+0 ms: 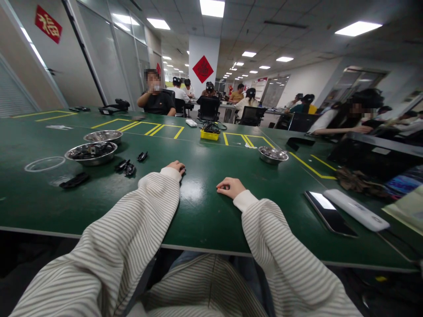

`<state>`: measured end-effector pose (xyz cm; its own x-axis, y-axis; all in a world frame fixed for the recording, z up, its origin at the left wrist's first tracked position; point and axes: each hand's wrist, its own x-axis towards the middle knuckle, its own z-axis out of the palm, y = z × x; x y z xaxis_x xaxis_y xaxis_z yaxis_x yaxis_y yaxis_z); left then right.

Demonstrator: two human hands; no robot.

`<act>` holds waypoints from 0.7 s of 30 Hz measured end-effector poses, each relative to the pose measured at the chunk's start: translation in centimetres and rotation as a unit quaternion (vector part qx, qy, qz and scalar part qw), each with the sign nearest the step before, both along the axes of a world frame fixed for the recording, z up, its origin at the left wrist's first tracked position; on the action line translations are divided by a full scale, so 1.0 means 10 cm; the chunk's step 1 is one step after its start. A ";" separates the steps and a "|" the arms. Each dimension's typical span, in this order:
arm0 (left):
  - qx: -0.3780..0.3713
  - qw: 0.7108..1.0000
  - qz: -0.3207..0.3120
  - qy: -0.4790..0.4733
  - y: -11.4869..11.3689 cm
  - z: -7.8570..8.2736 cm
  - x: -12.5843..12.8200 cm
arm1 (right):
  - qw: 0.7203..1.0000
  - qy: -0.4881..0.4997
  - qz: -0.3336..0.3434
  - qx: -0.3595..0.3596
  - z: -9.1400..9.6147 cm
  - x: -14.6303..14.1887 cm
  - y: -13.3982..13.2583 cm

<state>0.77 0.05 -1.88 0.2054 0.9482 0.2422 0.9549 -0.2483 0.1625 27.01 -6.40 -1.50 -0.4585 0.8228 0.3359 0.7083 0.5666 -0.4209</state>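
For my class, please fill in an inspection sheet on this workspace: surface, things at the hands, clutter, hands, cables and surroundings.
Surface: glossy green tabletop, yellow tape outlines.
Things at the hands: small loose black pieces beside the left hand; round shiny metal bowls farther out.
Clutter: flat black phone, screen partly lit, beside a white oblong device.
Hands: left hand over the tabletop, contents unclear; right hand curled, an unidentified orange speck at its edge.
Cables: black cable bundle in a yellow box.
Surroundings: seated people beyond the tabletop; white pillar bearing a red diamond-shaped sign.
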 end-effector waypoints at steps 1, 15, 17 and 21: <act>0.022 0.999 -0.016 -0.029 -0.03 0.00 0.06 | 1.000 -0.004 -0.006 0.003 0.00 0.00 0.00; 0.049 0.948 -0.314 -0.023 -0.53 -0.08 0.85 | 0.998 -0.036 -0.047 0.021 -0.03 -0.02 0.07; 0.039 0.954 -0.295 -0.016 -0.53 -0.07 0.83 | 0.998 -0.036 -0.048 0.020 -0.03 -0.01 0.08; 0.033 0.961 -0.272 -0.024 -0.50 -0.07 0.80 | 0.998 -0.027 -0.045 0.016 -0.03 0.01 0.08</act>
